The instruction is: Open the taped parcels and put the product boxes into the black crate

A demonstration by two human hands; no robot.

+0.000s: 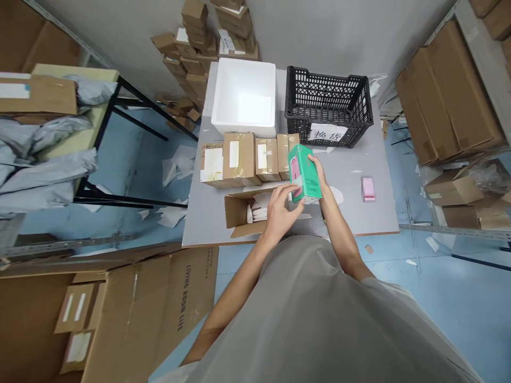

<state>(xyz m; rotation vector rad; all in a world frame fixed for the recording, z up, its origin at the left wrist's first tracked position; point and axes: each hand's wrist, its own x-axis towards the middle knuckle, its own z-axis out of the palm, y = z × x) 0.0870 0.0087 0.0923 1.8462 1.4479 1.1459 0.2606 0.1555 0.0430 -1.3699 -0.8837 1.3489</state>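
Observation:
A green product box (309, 178) with a pink picture on one side is held tilted above the table's front half. My right hand (319, 173) grips its right side, fingers wrapped behind the upper edge. At the lower left corner, my left hand (278, 206) is closed on the box, its fingers against the pink side and the thumb by the bottom end. Below my left hand stands an open cardboard box (237, 213) with white paper or packing inside, partly hidden by that hand.
Behind are a row of taped cartons (239, 159), a white foam box (244, 96) and a black plastic crate (329, 106) with a paper label. A pink blurred item (368, 189) lies on the table (351, 213) at right. Large cartons (451, 96) flank the right side.

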